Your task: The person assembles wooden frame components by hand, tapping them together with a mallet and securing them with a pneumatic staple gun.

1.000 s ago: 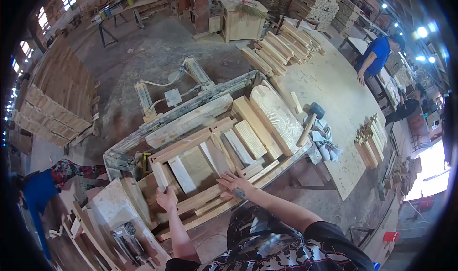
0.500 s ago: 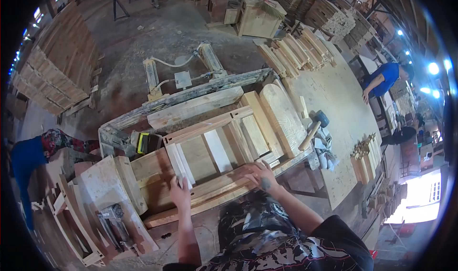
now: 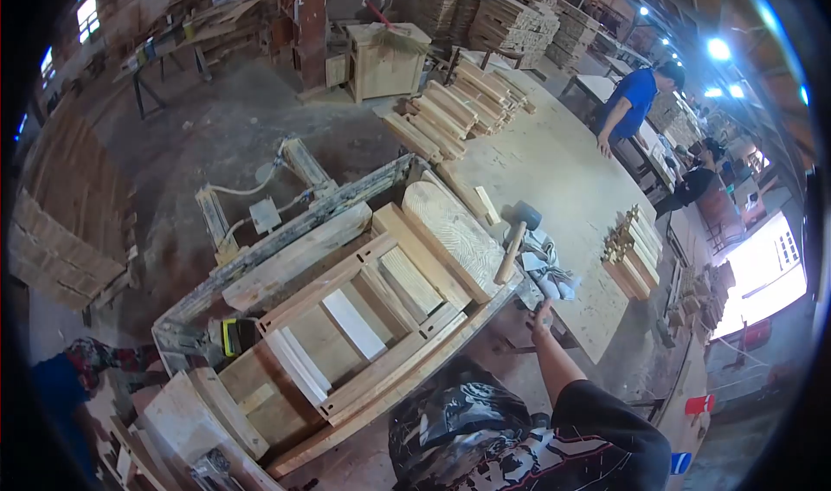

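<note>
The big workbench [image 3: 580, 188] is filling the right side of the view, and stacks of planks [image 3: 450, 115] are lying on its far end. In front of the person the wooden frame [image 3: 363, 318] is lying flat on the clamping stand [image 3: 286, 231]; its rails and slats are looking already fitted together, so I judge the assembly is mostly done, and what is left is probably knocking or pressing the joints tight. One white slat [image 3: 355, 322] is sitting inside the frame. The mallet [image 3: 515, 236] is resting with its handle on the rounded board [image 3: 454, 231], beside a heap of rags [image 3: 550, 270]. The right hand [image 3: 541, 314] is reaching toward the corner of the stand, just below the rags; it is holding nothing, fingers loosely open. The left hand is not showing, so its grip I cannot tell.
</note>
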Action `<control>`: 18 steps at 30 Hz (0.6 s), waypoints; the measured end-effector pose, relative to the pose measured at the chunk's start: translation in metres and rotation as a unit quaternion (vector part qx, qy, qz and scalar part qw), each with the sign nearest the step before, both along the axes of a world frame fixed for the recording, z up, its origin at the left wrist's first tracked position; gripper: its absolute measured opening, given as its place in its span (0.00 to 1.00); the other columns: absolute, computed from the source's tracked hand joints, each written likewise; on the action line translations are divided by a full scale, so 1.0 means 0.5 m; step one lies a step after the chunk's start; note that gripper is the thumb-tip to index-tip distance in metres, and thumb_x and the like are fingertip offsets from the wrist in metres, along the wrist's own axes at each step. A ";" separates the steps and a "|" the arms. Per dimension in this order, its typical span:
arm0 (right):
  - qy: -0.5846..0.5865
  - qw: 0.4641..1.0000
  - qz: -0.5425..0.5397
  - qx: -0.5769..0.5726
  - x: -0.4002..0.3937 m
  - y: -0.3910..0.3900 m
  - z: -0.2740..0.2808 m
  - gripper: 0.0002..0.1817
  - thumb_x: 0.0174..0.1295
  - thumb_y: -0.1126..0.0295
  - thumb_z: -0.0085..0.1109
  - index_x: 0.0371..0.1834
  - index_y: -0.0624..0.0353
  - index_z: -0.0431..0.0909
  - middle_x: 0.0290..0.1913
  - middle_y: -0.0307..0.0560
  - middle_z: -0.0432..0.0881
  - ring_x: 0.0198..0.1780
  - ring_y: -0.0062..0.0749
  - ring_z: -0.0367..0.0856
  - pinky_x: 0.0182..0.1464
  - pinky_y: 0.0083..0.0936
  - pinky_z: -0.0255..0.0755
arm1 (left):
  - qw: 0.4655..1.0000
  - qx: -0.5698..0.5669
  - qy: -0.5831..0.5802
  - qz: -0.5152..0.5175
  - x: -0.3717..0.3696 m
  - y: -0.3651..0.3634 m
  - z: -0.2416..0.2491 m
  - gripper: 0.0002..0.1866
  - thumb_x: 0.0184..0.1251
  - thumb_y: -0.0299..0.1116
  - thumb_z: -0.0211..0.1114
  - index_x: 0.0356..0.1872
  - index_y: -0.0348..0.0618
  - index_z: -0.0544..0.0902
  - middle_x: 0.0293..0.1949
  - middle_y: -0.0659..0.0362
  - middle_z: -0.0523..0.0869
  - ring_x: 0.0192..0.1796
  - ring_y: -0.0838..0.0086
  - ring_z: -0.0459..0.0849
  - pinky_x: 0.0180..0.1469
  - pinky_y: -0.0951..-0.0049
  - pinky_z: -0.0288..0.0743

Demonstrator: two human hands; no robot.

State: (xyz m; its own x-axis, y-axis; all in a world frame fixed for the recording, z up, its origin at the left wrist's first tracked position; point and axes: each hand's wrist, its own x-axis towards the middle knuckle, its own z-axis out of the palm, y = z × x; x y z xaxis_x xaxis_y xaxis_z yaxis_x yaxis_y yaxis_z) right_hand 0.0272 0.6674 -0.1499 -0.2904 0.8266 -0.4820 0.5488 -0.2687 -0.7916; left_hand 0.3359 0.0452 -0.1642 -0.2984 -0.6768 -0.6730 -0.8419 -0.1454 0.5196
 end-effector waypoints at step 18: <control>-0.001 0.924 0.347 -0.159 0.037 0.057 -0.050 0.55 0.58 0.17 0.24 0.79 0.44 0.53 0.66 0.51 0.75 0.70 0.45 0.65 0.67 0.52 0.60 | 0.990 0.075 -0.087 0.080 0.046 0.105 -0.119 0.09 0.66 0.37 0.64 0.37 0.42 0.83 0.21 0.56 0.83 0.29 0.67 0.86 0.33 0.63 0.81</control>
State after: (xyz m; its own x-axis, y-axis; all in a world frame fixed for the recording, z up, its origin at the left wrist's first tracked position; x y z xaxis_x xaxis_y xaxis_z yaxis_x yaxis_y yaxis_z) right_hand 0.0456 0.6958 -0.1747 -0.6966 0.2570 -0.6698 0.6778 -0.0700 -0.7319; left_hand 0.3591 0.0974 -0.2235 -0.0664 -0.5949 -0.8011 -0.8767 -0.3485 0.3315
